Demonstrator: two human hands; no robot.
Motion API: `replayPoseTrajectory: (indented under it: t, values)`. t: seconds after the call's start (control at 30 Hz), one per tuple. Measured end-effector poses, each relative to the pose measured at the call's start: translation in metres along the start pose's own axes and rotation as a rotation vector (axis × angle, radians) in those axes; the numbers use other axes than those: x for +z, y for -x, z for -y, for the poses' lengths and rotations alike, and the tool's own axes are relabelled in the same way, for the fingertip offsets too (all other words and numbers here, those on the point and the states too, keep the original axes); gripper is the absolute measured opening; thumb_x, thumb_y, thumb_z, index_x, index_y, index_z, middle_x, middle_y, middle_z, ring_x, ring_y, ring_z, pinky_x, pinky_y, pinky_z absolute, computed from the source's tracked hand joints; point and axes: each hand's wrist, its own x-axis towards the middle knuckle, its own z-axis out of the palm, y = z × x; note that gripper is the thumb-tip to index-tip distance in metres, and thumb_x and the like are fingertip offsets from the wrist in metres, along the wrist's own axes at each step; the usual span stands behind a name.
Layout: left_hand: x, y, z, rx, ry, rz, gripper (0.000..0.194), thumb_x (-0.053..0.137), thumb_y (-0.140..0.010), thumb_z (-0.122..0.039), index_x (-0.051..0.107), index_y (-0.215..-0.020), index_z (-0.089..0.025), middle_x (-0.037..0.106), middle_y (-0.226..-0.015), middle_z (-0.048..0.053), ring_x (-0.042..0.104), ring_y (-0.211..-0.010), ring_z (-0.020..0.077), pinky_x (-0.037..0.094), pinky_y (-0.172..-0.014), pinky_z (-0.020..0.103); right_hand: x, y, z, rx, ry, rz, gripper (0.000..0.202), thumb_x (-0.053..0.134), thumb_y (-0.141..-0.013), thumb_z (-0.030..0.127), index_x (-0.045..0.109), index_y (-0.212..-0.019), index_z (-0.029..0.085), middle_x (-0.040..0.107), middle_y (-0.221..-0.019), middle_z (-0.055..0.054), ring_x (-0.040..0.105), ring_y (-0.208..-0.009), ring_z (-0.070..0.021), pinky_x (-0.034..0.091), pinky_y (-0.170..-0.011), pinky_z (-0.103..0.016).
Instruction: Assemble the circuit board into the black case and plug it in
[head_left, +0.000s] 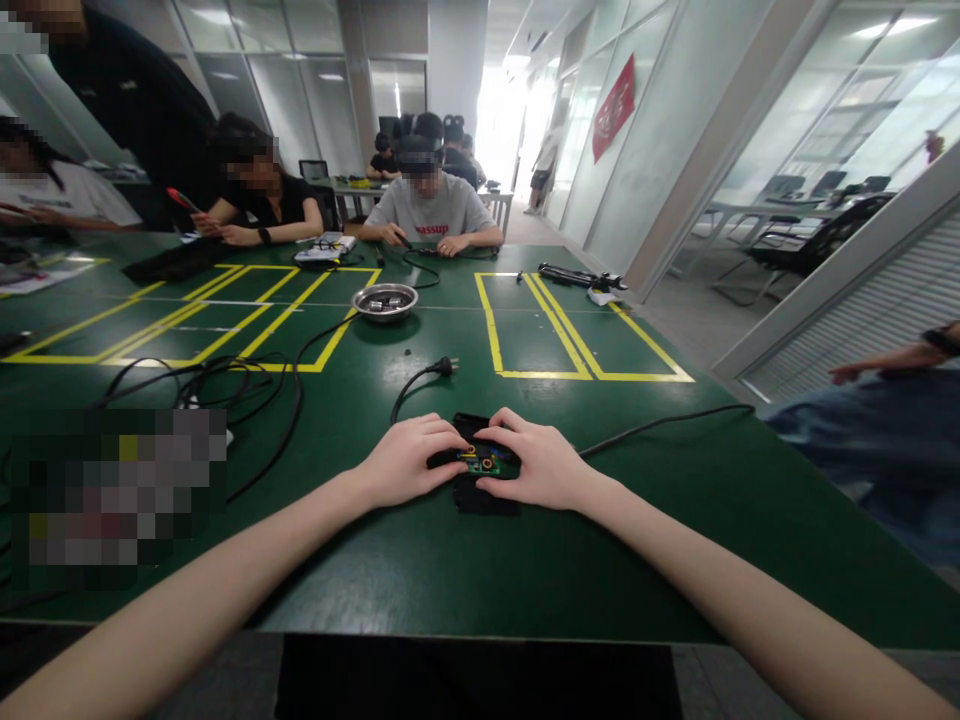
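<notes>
A green circuit board (486, 465) with small coils and other components lies in front of me, between my hands. My left hand (405, 460) grips its left end, thumb at the near edge and fingers at the far one. On the right end, my right hand (538, 462) pinches in the same way. Black casing pieces (486, 497) show under and around the board; how they fit together is partly hidden by my fingers. A black cable (667, 425) runs off to the right from beside my right hand. Just beyond my left hand is a power plug (446, 367) on a short black cord.
A metal bowl (385, 303) with small metal parts stands farther off. Loose black cables (247, 390) coil at the left, near a blurred-out item. Yellow tape (592, 375) marks the green table (420, 570). A black tripod-like object (577, 277) lies at the far right. Several people sit around.
</notes>
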Motion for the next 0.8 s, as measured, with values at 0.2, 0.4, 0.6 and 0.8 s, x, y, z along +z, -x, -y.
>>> replayPoseTrajectory:
  t: [0.2,0.4,0.6,0.8]
  values:
    - [0.0027,0.002,0.0036,-0.028,0.082,0.003,0.02,0.066,-0.1,-0.034,0.074,-0.111,-0.019,0.077,-0.105,0.007,0.071,-0.096,0.0199,0.057,-0.084,0.03,0.0013,-0.001,0.0006,-0.002,-0.005,-0.033,0.05,0.081,-0.081,0.051,0.07,-0.121,0.023,0.064,-0.115,-0.006,0.071,-0.085,-0.02,0.057,-0.078,-0.035]
    - [0.0018,0.0023,0.006,-0.084,0.123,0.02,0.02,0.069,-0.098,-0.036,0.075,-0.108,-0.02,0.076,-0.1,0.006,0.071,-0.093,0.0194,0.055,-0.082,0.028,0.0031,-0.0015,0.0023,0.023,-0.009,-0.037,0.053,0.081,-0.08,0.054,0.071,-0.121,0.022,0.064,-0.118,-0.007,0.072,-0.085,-0.0212,0.058,-0.078,-0.037]
    - [0.0,0.0025,0.0078,-0.202,0.121,0.038,0.028,0.071,-0.096,-0.039,0.075,-0.116,-0.019,0.075,-0.094,0.004,0.07,-0.081,0.0171,0.053,-0.073,0.026,0.0014,0.0,-0.0035,-0.038,-0.125,-0.099,0.059,0.079,-0.083,0.054,0.066,-0.131,0.023,0.062,-0.119,-0.008,0.072,-0.09,-0.0216,0.058,-0.083,-0.036]
    - [-0.0005,0.0026,0.0022,-0.257,-0.001,0.071,0.04,0.068,-0.095,-0.041,0.069,-0.13,-0.02,0.072,-0.094,0.004,0.07,-0.081,0.018,0.053,-0.073,0.026,-0.0008,0.0003,-0.0067,-0.071,-0.119,-0.055,0.053,0.082,-0.08,0.049,0.07,-0.123,0.021,0.062,-0.117,-0.008,0.071,-0.086,-0.02,0.059,-0.082,-0.037]
